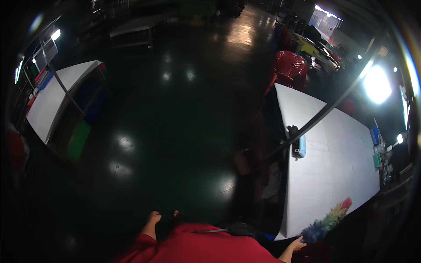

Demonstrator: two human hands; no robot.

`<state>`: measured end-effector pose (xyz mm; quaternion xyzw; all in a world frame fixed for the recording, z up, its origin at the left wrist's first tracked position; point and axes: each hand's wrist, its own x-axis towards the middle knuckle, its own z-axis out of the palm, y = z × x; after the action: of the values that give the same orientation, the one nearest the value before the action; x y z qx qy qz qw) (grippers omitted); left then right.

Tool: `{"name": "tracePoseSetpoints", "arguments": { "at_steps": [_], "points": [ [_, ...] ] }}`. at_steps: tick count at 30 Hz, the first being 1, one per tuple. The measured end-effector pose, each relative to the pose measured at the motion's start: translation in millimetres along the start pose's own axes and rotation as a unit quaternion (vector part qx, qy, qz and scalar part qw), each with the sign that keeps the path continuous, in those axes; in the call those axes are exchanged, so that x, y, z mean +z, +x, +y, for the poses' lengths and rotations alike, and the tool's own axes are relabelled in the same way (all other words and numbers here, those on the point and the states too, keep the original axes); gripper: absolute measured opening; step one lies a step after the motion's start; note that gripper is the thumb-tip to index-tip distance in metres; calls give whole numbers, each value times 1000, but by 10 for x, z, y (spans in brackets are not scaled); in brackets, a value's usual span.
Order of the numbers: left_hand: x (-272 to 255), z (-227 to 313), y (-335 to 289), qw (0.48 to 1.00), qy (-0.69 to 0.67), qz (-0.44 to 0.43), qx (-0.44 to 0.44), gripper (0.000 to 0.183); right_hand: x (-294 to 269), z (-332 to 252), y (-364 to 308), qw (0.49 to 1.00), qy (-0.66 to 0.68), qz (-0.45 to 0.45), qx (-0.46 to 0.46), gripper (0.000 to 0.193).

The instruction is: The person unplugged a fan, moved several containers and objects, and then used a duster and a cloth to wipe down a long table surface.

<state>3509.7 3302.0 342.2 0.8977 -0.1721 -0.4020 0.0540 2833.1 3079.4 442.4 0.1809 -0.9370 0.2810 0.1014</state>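
My right hand (298, 243) is closed around the lower end of a fluffy feather duster (325, 222), coloured dark blue, green, yellow and red toward its tip. The duster reaches over the near corner of a long white-topped table (333, 153) on my right; I cannot tell whether its fibres touch the surface. On my left, my left hand (154, 216) hangs over the dark floor with its fingers curled in, and nothing shows in it. Along the table's left edge lies a light blue object (302, 146) beside a small black item (292, 129), both too unclear to name.
A slanting metal pole (324, 115) crosses above the right table. Red glossy wrapped goods (289, 66) stand beyond it, and a small green bin (377, 160) is at its far side. Another white table (61, 98) stands at the left. Dark shiny floor (175, 127) stretches between them.
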Motion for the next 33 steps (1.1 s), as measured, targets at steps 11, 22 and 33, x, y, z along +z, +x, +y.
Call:
{"name": "tracePoseSetpoints", "arguments": {
  "at_steps": [11,22,33],
  "points": [
    [-893,-2286,987,956,-217,89,-176,25,-579,-951,-2842,830,-101,-311,-452,46],
    [-2633,-1821,1652,877,-418,239,-10,31,65,-4314,-7695,318,-119,-394,-854,49],
    [-1346,-3309,380,416,-738,248,-470,15,-1840,-4765,-12046,-115,-77,-591,-795,31]
  ]
}}
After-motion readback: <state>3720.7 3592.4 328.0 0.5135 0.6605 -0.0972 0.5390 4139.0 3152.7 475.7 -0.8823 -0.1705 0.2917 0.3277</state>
